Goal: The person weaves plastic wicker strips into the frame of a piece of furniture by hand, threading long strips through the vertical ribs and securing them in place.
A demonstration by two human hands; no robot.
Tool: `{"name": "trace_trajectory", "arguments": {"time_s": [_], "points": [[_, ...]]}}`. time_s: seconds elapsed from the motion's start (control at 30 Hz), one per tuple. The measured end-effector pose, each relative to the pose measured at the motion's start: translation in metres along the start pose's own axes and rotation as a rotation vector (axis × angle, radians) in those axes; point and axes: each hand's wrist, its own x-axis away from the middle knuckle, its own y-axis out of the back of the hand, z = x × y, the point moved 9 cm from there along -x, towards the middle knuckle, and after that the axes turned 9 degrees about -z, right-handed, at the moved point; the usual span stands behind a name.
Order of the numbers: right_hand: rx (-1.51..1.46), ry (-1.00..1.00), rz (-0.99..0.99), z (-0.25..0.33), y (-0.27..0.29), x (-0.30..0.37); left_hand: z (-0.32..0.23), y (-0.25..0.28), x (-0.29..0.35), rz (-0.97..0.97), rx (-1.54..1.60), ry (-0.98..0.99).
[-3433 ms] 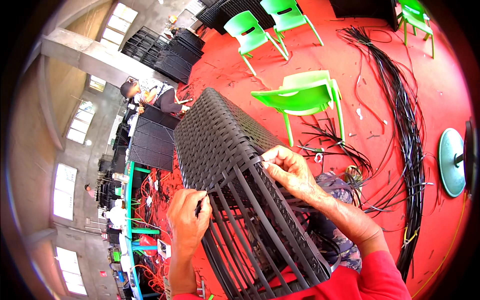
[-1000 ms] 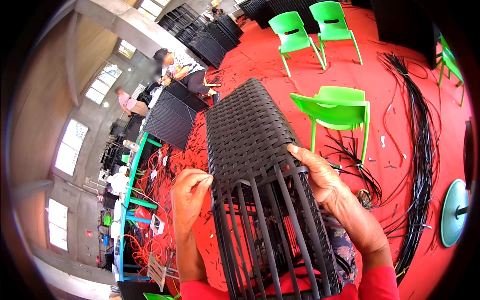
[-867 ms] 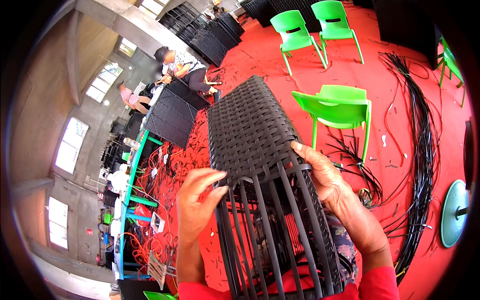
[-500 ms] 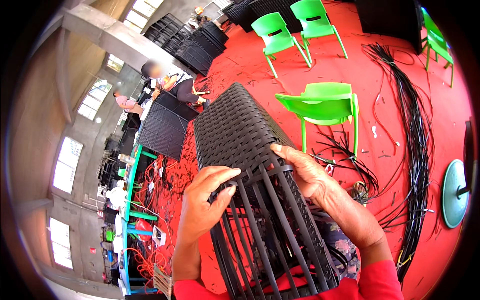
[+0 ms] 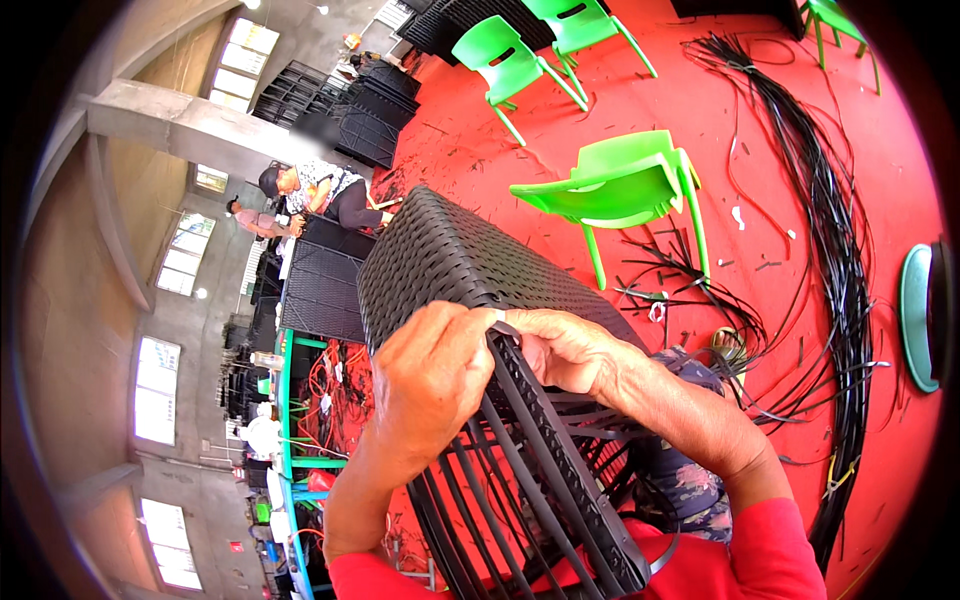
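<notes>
A: Where is the black woven basket [image 5: 450, 262] now?

B: It lies tilted in front of the person, over the red floor [image 5: 760, 150]. Its woven part points away, and its bare black ribs [image 5: 520, 480] point toward the person.

A: What do the hands do?

B: The left hand [image 5: 432, 375] is closed over the basket's edge, where the weaving ends. The right hand [image 5: 562, 348] is just beside it on the same edge, with fingers curled around a black strip [image 5: 503, 328]. Both hands are clamped on the basket.

A: What is around the basket?

B: Beyond the basket, to the right, stands a green plastic chair [image 5: 625, 185]. More green chairs [image 5: 520, 55] are farther behind. Right of the basket, long black strands [image 5: 835, 250] lie on the floor. Left of the basket, a person [image 5: 320, 195] sits near stacked black panels [image 5: 325, 290].
</notes>
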Motion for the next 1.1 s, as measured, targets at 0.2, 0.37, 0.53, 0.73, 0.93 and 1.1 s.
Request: {"name": "trace_trajectory", "arguments": {"time_s": [0.2, 0.37, 0.53, 0.73, 0.93, 1.1], "points": [[-0.092, -0.014, 0.066, -0.016, 0.013, -0.015, 0.015, -0.017, -0.006, 0.095, 0.187, 0.137], [-0.087, 0.019, 0.229, -0.009, 0.006, -0.012, 0.014, -0.026, -0.007, 0.184, 0.115, 0.098], [-0.113, 0.006, 0.287, -0.007, -0.002, -0.008, 0.012, -0.023, -0.009, 0.064, 0.078, 0.063], [-0.166, 0.005, 0.301, -0.011, 0.0, -0.012, 0.009, -0.028, -0.009, 0.135, 0.047, -0.011], [-0.181, -0.028, 0.282, -0.017, 0.005, -0.017, 0.013, -0.029, -0.01, 0.171, 0.127, 0.013], [-0.256, -0.014, 0.378, -0.016, 0.0, -0.016, 0.006, -0.035, -0.013, 0.193, -0.006, -0.057]]}}
